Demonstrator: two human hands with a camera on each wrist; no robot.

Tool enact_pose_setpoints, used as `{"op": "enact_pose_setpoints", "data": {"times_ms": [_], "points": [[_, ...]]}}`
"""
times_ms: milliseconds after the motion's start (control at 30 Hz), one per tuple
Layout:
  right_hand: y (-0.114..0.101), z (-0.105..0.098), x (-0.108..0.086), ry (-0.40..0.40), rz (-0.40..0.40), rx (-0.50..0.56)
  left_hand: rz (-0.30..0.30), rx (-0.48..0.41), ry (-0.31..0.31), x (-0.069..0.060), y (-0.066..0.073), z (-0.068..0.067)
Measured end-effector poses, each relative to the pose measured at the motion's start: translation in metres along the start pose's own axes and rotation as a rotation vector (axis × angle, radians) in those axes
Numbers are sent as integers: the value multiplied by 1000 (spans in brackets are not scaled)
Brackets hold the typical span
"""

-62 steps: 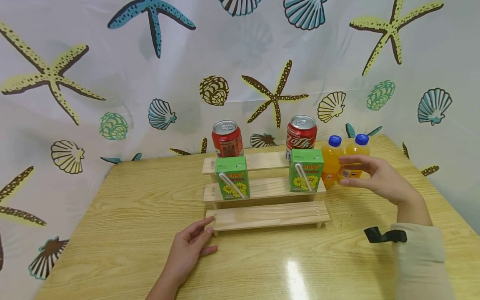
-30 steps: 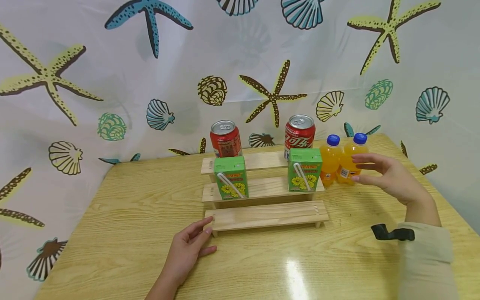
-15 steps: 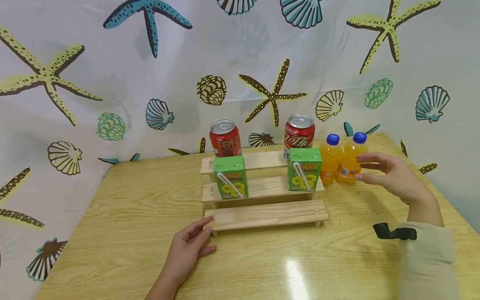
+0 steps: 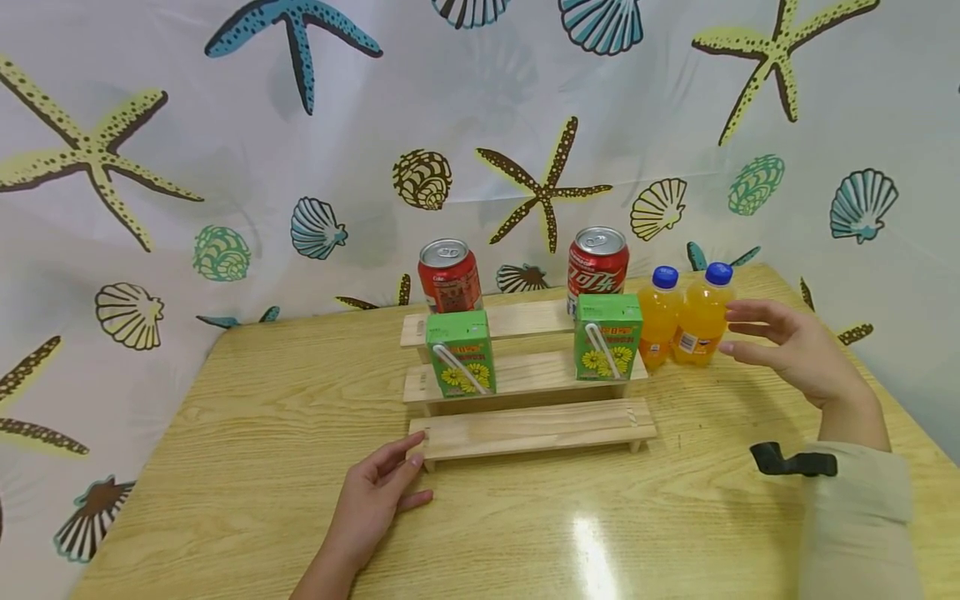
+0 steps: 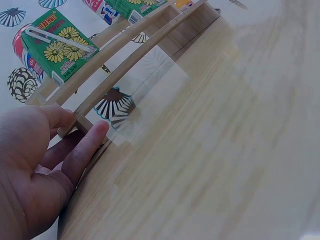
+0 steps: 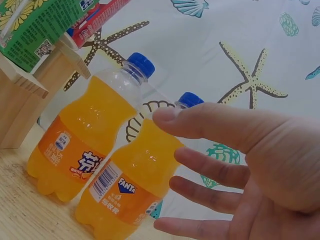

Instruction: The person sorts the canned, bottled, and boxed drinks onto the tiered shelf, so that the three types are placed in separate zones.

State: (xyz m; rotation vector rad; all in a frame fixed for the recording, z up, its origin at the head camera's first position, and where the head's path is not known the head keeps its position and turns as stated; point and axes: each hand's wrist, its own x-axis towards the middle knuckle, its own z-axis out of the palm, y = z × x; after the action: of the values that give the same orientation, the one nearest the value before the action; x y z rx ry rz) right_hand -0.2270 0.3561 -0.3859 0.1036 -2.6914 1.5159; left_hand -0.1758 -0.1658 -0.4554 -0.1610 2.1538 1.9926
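A three-tier wooden step shelf (image 4: 532, 429) stands on the table. My left hand (image 4: 375, 500) holds the left end of its lowest step, index finger on the top corner and thumb at the front edge. Two orange Fanta bottles with blue caps, a left bottle (image 4: 658, 321) and a right bottle (image 4: 701, 325), stand upright side by side, right of the shelf. Just right of the right bottle is my right hand (image 4: 798, 354), its fingers spread and nothing in them. In the right wrist view the thumb overlaps that bottle (image 6: 135, 175); contact cannot be told.
On the middle step stand two green drink cartons with straws, one left (image 4: 461, 354) and one right (image 4: 609, 337). Behind them, red cola cans, left (image 4: 448, 275) and right (image 4: 597, 262), are on the top step. A patterned cloth (image 4: 315, 150) hangs behind the table (image 4: 285, 417).
My right hand has drawn back to the right, from around the right bottle to beside it. The bottles stay upright next to the shelf. My left hand keeps its place on the lowest step.
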Motion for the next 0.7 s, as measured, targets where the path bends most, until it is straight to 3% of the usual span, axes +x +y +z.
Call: {"op": "enact_pose_setpoints", "data": {"times_ms": [700], "points": [[4, 9, 7, 43, 37, 101, 0, -4, 1, 1, -1, 0]]}}
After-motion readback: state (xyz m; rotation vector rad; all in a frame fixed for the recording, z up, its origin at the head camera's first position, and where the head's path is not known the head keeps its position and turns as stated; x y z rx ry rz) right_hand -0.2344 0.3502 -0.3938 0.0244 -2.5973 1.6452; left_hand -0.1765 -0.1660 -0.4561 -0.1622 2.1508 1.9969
